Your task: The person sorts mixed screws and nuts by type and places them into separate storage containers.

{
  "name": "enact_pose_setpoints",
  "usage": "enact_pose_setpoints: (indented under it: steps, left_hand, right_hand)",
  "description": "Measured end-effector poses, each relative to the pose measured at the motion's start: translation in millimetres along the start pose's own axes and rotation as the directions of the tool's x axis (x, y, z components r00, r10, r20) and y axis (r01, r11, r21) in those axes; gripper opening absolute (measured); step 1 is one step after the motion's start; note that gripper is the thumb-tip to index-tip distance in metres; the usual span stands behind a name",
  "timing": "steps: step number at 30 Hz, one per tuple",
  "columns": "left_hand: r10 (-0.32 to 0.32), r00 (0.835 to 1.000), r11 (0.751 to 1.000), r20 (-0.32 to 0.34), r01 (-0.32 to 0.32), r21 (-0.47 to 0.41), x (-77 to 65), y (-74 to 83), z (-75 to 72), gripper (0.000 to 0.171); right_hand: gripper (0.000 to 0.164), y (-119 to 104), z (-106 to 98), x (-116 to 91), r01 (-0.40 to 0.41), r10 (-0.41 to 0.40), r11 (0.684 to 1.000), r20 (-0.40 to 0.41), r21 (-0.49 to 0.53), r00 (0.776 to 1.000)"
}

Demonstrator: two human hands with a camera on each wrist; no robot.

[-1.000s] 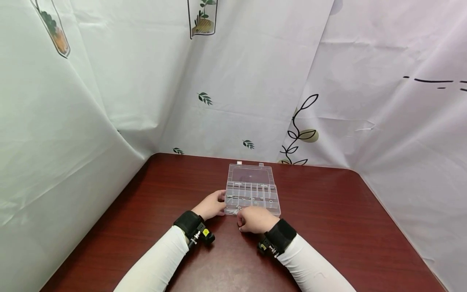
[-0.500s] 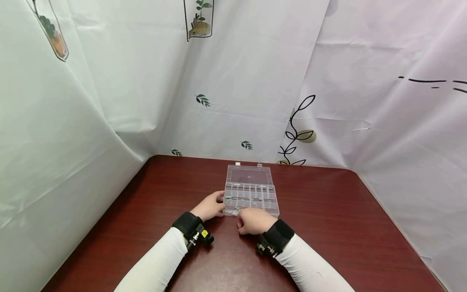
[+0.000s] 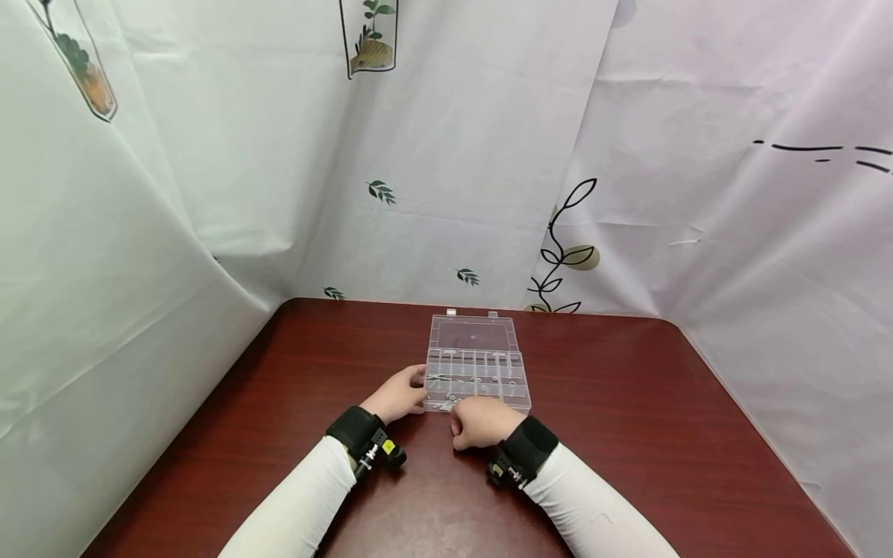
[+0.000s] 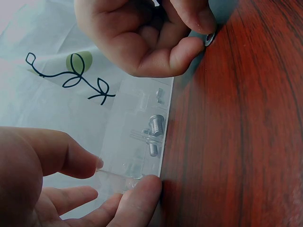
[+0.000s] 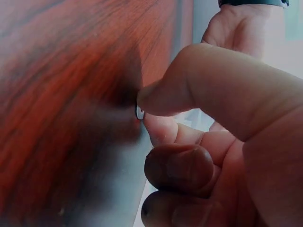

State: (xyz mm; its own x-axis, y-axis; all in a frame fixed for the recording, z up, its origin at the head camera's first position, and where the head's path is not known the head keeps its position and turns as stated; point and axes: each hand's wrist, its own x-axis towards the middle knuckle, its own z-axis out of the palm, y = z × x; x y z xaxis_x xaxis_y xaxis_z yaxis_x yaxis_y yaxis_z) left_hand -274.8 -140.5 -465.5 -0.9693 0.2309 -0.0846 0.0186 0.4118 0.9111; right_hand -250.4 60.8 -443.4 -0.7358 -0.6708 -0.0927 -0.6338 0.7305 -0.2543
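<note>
A clear plastic compartment box (image 3: 518, 402) lies on the table with its lid (image 3: 474, 336) folded back, away from me. My left hand (image 3: 396, 395) grips its left end, thumb and fingers round the corner in the left wrist view. Just in front of the box, my right hand (image 3: 485, 423) pinches a small metal washer (image 4: 209, 39) between thumb and index finger, close to the tabletop. The washer's edge shows at the fingertips in the right wrist view. Bolts (image 4: 155, 126) lie in the box's front row. Part of that row is hidden behind my right hand in the head view.
Several small metal pieces, among them nuts (image 3: 512, 384), lie in other compartments. The dark red wooden table (image 3: 614, 434) reaches back to white printed cloth (image 3: 446, 155), which hangs behind it and along both sides.
The head view has turned slightly, so the scene sits a little further left. Both hands and the box keep nearly the same places.
</note>
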Motion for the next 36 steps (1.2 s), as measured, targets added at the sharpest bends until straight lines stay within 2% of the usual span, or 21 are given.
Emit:
enact_pose_setpoints:
  steps: [6,10,18,31,36]
  left_hand:
    - [-0.002,1.0,1.0,-0.005,0.002,-0.01,0.5,-2.5,0.5,0.061]
    - [-0.004,1.0,1.0,-0.006,0.004,-0.018,-0.8,-2.8,0.9,0.06]
    - [-0.006,1.0,1.0,-0.003,0.005,-0.021,-0.3,-4.0,0.0,0.06]
    - [0.003,1.0,1.0,-0.002,-0.003,-0.009,-0.6,-0.8,-0.2,0.06]
    - [0.006,1.0,1.0,0.0,-0.006,-0.015,-0.5,0.8,0.5,0.06]
  right_hand:
    - [0.02,-4,3,0,0.018,-0.023,0.997,-0.061,-0.082,0.998]
    - [0.019,-6,4,-1,0.017,-0.023,0.995,-0.063,-0.1,0.998]
    - [0.019,-5,2,0,0.009,-0.01,0.999,-0.02,-0.041,1.0]
    - [0.022,-2,-1,0,0.034,-0.035,0.999,0.012,0.015,0.999]
    - [0.021,1,-7,-2,0.035,-0.035,0.998,-0.007,0.044,0.999]
